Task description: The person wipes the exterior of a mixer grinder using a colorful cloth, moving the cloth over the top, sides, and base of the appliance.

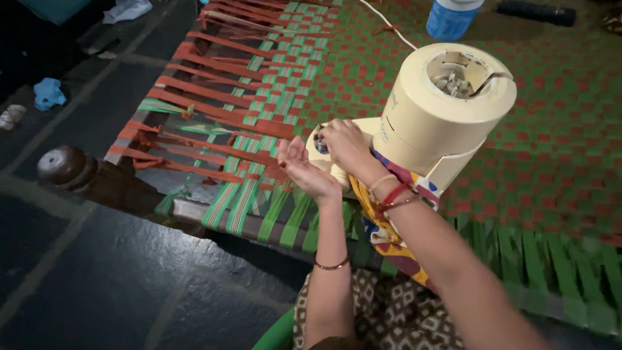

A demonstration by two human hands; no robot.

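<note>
dark stone floor surrounds a woven cot of green and red webbing (518, 162). near its front edge a cream plastic mixer-grinder base (427, 123) lies tipped on its side, its round end and metal parts facing up. the right hand (346, 144) pinches the small knob on its front panel; the left hand (304, 170) hovers just beside, palm open, fingers loose. a patterned multicoloured cloth (389, 227) hangs beneath over the edge.

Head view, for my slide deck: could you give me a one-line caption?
Right hand at the base of a cream mixer-grinder on a woven cot, left hand open beside it.
</note>
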